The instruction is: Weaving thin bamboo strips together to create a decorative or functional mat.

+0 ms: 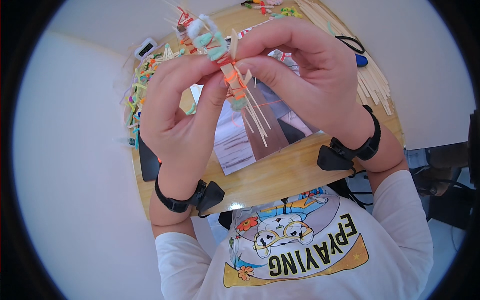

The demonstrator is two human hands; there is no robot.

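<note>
Between both hands, raised above the table, is a handmade craft of wooden sticks (228, 73). Orange-red thread is wound around it, and mint and white fuzzy pipe cleaner (214, 46) is wrapped at several places. Thin sticks (258, 124) poke out of both its ends. My left hand (175, 107) pinches its left side with thumb and forefinger. From the right, my right hand (320, 75) has thumb and forefinger closed on the craft beside a small flat wooden piece; their exact grip is partly hidden. A loose strand of orange thread trails below.
Under the hands, a printed picture sheet (235, 152) lies on the wooden table (292, 162). Colourful pipe cleaner pieces (137, 95) and a white digital timer (145, 48) are at left, near a dark flat device (148, 159). Long wooden strips (372, 85) and a blue-and-black tool (361, 60) lie at right.
</note>
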